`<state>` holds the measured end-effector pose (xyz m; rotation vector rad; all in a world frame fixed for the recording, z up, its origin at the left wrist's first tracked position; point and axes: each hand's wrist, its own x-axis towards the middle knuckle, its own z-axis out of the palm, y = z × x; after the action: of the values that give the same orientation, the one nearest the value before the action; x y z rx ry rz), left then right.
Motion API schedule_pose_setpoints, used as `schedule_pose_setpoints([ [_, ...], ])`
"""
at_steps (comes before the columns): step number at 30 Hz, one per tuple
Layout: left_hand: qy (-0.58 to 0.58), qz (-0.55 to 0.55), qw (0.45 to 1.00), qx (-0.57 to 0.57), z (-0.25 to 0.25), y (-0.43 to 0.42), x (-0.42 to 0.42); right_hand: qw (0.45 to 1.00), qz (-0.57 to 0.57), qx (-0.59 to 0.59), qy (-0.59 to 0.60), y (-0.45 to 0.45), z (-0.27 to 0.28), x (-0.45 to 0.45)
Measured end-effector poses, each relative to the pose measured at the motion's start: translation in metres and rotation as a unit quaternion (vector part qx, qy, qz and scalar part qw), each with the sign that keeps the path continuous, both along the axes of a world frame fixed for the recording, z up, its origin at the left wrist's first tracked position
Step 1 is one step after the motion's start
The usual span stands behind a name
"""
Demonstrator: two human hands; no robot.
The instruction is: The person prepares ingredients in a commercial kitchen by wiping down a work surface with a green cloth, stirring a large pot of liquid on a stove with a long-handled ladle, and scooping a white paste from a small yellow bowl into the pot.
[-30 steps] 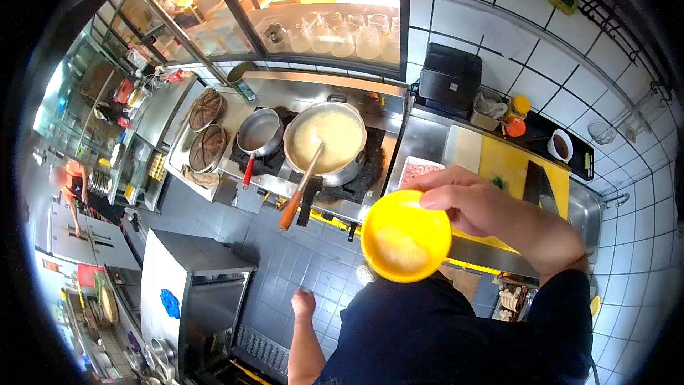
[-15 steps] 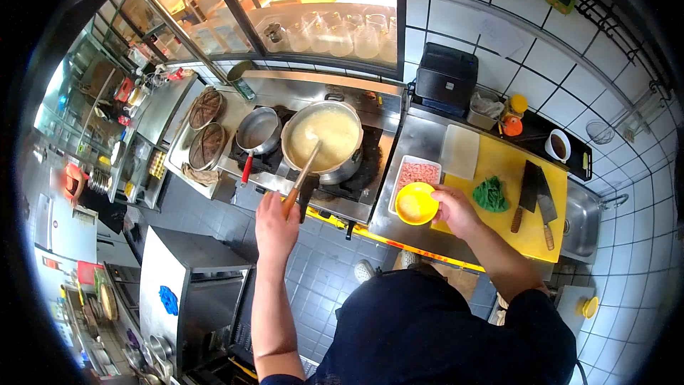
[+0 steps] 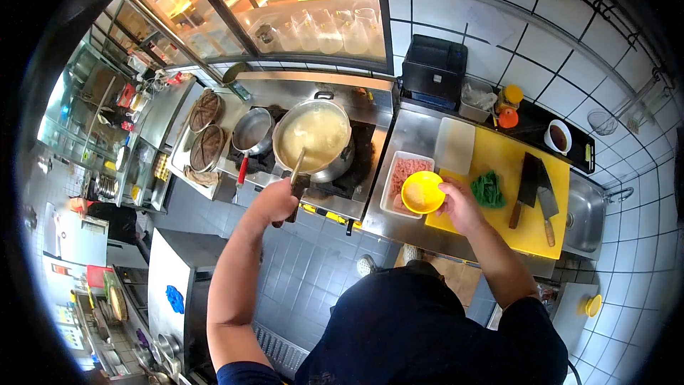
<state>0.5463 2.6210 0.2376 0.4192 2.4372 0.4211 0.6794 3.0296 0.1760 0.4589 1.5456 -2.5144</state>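
My left hand (image 3: 276,201) is closed round the handle of a ladle (image 3: 299,164), whose head is sunk in the pale, thick contents of a large pot (image 3: 312,135) on the stove. My right hand (image 3: 461,204) grips the rim of a small yellow bowl (image 3: 422,192) with some pale stuff in it. The bowl is over the near right part of a white tray of pink chopped meat (image 3: 409,168). Chopped greens (image 3: 487,189) lie on the yellow cutting board (image 3: 456,227), just right of my right hand.
A small pan with a red handle (image 3: 253,130) stands left of the pot. Two cleavers (image 3: 527,184) lie on the board, left of the sink (image 3: 586,218). A white cup of dark liquid (image 3: 558,136) sits on the back shelf. Another person (image 3: 107,217) is at the far left.
My left hand has come up from low down and taken hold of the ladle handle, then moved slightly left. My right hand has lowered the yellow bowl from near the camera to the meat tray.
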Motion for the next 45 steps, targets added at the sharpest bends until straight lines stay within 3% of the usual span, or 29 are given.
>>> schedule_pose_setpoints([
  [2,-0.076,0.156,0.977,0.128,0.014,-0.002,0.001,1.0,-0.006,-0.006,0.007,0.005,0.003,-0.001],
  [5,-0.211,0.314,0.886,0.266,0.045,-0.007,0.007,1.0,-0.007,-0.011,0.012,0.009,-0.004,-0.005],
  [8,-0.213,0.41,0.789,0.404,0.043,-0.009,0.027,1.0,-0.008,-0.006,0.009,0.009,0.0,-0.01],
  [13,-0.256,0.421,0.696,0.523,0.039,-0.02,0.052,1.0,0.001,0.01,-0.001,0.005,0.002,-0.021],
  [15,-0.247,0.419,0.689,0.538,0.042,-0.017,0.061,1.0,0.015,0.011,0.007,0.005,0.008,-0.027],
  [19,-0.221,0.418,0.698,0.538,0.053,-0.016,0.074,0.999,0.037,-0.004,0.032,-0.004,0.017,-0.038],
  [32,-0.142,0.381,0.812,0.42,0.066,-0.03,0.081,0.997,0.036,-0.004,0.065,-0.025,0.02,-0.072],
  [45,-0.071,0.357,0.851,0.379,0.08,-0.043,0.082,0.998,0.031,-0.017,0.057,-0.036,0.019,-0.088],
])
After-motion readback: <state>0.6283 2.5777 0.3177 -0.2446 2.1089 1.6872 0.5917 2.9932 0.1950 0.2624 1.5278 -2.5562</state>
